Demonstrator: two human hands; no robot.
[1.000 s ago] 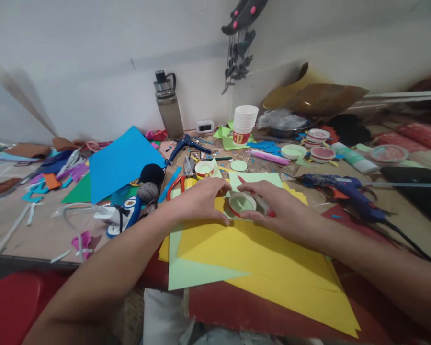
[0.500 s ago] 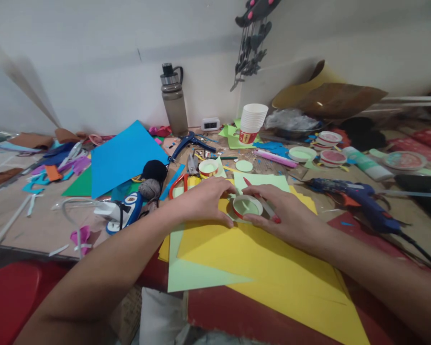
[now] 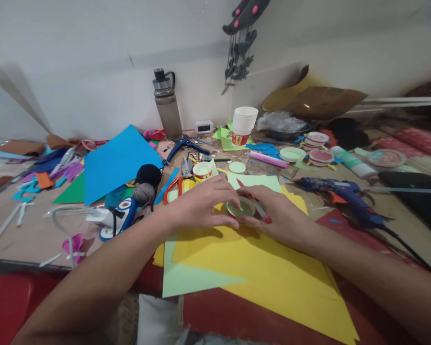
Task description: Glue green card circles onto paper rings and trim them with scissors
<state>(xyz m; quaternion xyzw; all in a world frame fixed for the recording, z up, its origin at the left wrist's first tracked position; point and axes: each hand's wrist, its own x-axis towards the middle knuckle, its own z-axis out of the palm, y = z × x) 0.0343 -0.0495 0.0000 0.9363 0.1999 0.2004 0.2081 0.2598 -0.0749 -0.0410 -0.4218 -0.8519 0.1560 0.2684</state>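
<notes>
A small round cup base with a red rim and pale green inside lies on yellow paper in the middle of the table. My left hand presses down beside it, thumb and fingers curled around its left edge. My right hand rests on its right side and pinches a red pencil, whose tip points toward the far side of the ring. A light green sheet lies under the yellow ones.
A blue glue gun with its cord lies to the right. Stacked paper cups, a grey bottle, red-handled scissors, a blue sheet, yarn balls and several round lids crowd the far half.
Both hands have closed in tighter around the cup base, my left fingers now reaching over its near edge. The camera has shifted slightly.
</notes>
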